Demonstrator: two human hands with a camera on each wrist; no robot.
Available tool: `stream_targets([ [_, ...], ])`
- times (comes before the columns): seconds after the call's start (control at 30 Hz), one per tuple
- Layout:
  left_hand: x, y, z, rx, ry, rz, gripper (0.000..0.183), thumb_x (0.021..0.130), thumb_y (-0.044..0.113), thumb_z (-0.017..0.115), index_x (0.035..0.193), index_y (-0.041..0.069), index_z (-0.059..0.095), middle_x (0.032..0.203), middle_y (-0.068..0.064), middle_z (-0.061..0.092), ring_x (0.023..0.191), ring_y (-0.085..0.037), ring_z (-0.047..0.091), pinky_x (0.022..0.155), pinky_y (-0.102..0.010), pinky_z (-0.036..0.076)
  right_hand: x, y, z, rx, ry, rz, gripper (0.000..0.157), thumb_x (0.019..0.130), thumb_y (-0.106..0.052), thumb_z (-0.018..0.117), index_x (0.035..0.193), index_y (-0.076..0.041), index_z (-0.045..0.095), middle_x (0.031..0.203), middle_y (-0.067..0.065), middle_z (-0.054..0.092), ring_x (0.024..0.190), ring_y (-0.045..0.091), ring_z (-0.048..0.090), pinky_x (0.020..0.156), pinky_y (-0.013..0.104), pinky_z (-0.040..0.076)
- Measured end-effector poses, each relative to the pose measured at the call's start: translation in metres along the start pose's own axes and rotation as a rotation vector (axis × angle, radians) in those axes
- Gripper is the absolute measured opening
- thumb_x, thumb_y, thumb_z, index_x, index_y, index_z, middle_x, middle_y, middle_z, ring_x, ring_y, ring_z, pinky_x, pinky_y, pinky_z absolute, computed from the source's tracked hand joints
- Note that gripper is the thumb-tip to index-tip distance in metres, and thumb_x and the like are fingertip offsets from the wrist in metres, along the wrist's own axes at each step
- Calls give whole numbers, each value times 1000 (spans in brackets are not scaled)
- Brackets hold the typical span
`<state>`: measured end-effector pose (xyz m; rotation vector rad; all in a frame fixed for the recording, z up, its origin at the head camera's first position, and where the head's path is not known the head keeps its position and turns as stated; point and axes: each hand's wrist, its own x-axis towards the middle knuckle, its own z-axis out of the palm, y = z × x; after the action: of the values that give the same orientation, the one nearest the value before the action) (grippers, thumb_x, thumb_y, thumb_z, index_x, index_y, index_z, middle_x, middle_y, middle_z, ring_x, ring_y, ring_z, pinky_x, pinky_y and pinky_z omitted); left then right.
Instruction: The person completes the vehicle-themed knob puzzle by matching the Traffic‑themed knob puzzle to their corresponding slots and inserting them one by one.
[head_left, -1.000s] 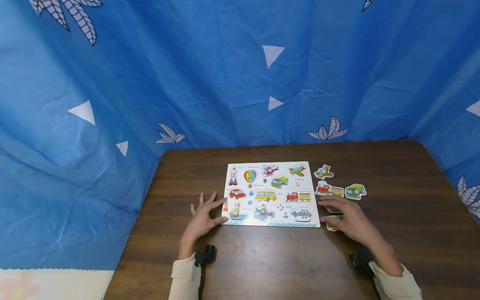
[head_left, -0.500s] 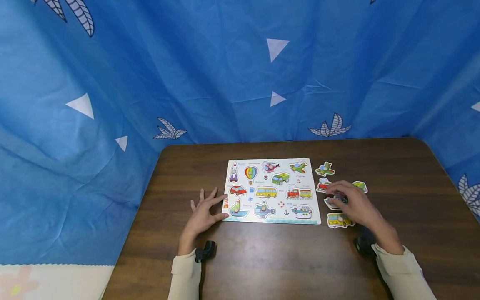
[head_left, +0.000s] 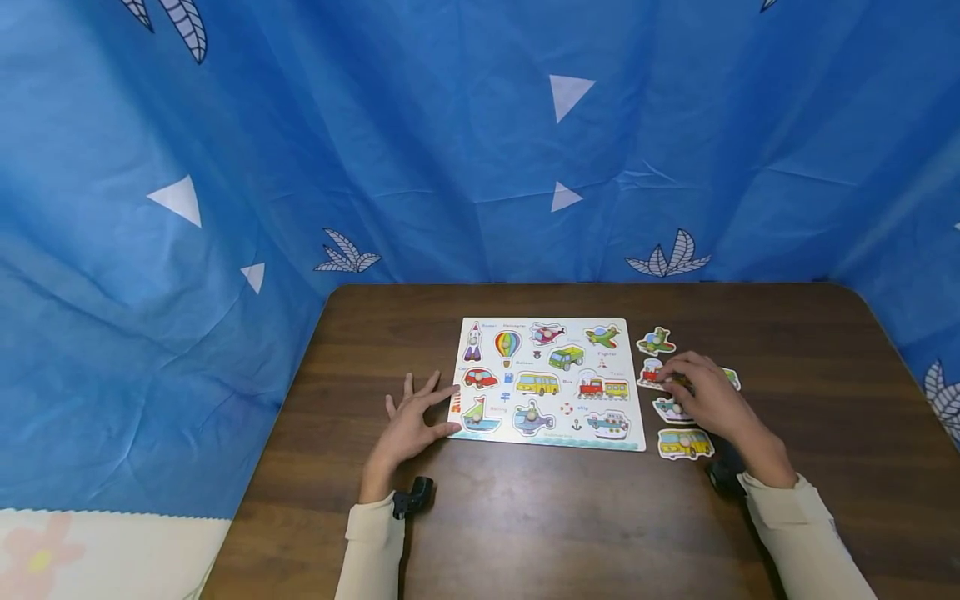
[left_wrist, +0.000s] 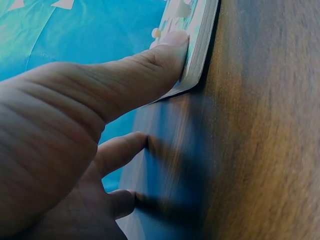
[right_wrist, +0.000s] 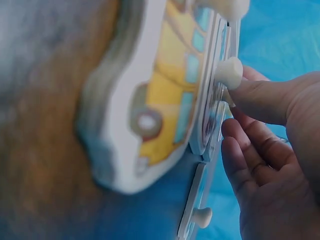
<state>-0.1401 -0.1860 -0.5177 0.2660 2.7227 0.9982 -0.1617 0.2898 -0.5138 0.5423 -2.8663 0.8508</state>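
Note:
A white vehicle puzzle board (head_left: 551, 396) lies flat on the table. At its near left corner, my left hand (head_left: 408, 429) has its fingers spread, with the thumb (left_wrist: 175, 47) against the board's edge. My right hand (head_left: 716, 400) reaches over the loose pieces right of the board. Its thumb and index finger pinch at the knob of the train piece (head_left: 649, 373), whose right part is hidden under the hand. Just below the hand lie the ship piece (head_left: 671, 409) and the yellow bus piece (right_wrist: 170, 85), which shows large in the right wrist view.
A green plane piece (head_left: 656, 340) sits beyond the train piece. The green truck piece (head_left: 732, 378) peeks out behind the right hand. Several pieces with knobs are seated in the board. A blue curtain (head_left: 480, 150) hangs behind the brown table (head_left: 555, 517).
My right hand has moved from the near pieces past the ship piece to the train piece, uncovering the bus and ship. My left hand stays at the board's corner.

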Motion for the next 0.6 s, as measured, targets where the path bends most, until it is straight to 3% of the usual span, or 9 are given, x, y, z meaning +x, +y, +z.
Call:
stream_targets([
  [0.3,0,1,-1,-3,-1,-9,64,85,31,80,144,26,56,164,-12,25,151,-48,-10,106,-78,-13,2,2,1,-30,-33,21,14,88,6,67,95,-5,71,99,13,66,85,26,61,74,45,49],
  [0.6,0,3,0,-1,5,-13,64,84,30,81,143,25,57,164,-13,25,151,-49,-9,105,-79,-13,4,-3,-5,-26,-49,30,14,88,6,68,95,-6,70,99,14,65,87,29,61,76,49,50],
])
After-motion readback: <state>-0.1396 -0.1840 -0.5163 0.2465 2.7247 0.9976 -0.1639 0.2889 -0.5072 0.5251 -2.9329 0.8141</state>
